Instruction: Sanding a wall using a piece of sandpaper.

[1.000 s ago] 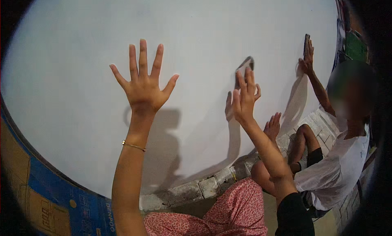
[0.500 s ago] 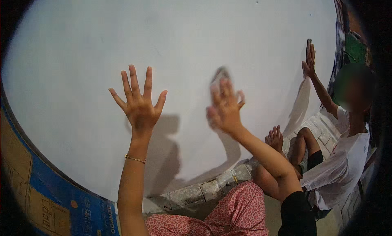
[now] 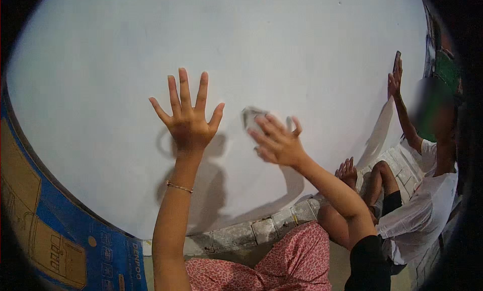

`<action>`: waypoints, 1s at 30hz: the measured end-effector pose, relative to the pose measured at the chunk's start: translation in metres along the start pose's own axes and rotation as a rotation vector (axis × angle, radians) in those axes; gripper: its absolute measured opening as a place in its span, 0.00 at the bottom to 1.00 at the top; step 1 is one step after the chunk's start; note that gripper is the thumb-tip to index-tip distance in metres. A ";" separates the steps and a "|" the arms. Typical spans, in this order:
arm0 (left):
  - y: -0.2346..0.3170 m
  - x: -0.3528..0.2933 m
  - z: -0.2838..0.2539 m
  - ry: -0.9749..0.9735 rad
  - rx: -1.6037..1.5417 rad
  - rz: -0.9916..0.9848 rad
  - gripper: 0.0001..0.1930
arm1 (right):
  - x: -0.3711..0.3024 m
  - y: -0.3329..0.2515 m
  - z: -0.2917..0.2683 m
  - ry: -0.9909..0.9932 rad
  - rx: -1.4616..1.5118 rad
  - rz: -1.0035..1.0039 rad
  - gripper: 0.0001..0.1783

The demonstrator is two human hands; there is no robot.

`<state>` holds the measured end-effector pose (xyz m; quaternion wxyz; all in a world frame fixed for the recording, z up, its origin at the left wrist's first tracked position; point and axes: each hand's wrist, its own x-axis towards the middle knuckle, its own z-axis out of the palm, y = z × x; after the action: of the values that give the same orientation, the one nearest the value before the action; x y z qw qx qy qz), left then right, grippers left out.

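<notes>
Right hand (image 3: 282, 144) slid leftward, holding a pale, dark-edged pad (image 3: 250, 118) (blurred); left hand (image 3: 191, 127) spread wide.

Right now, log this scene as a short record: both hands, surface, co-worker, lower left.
Left hand: raised, fingers spread, at the wall; contact unclear
Left wrist: thin bracelet
Right hand: blurred, fingers over a small flat pad at the wall
Surface: white wall
Co-worker: white shirt, raised hand at a slim dark-edged thing
Lower left: blue-and-brown cardboard
</notes>
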<state>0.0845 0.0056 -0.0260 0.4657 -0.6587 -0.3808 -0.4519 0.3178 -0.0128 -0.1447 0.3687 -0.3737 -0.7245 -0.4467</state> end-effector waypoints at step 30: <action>0.000 -0.069 0.017 0.059 0.071 -0.043 0.34 | -0.005 0.025 -0.026 0.040 0.060 0.246 0.32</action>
<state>0.0674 0.0166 -0.0940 0.4901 -0.6197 -0.3967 -0.4673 0.3470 -0.0302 -0.1314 0.4460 -0.4396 -0.6788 -0.3836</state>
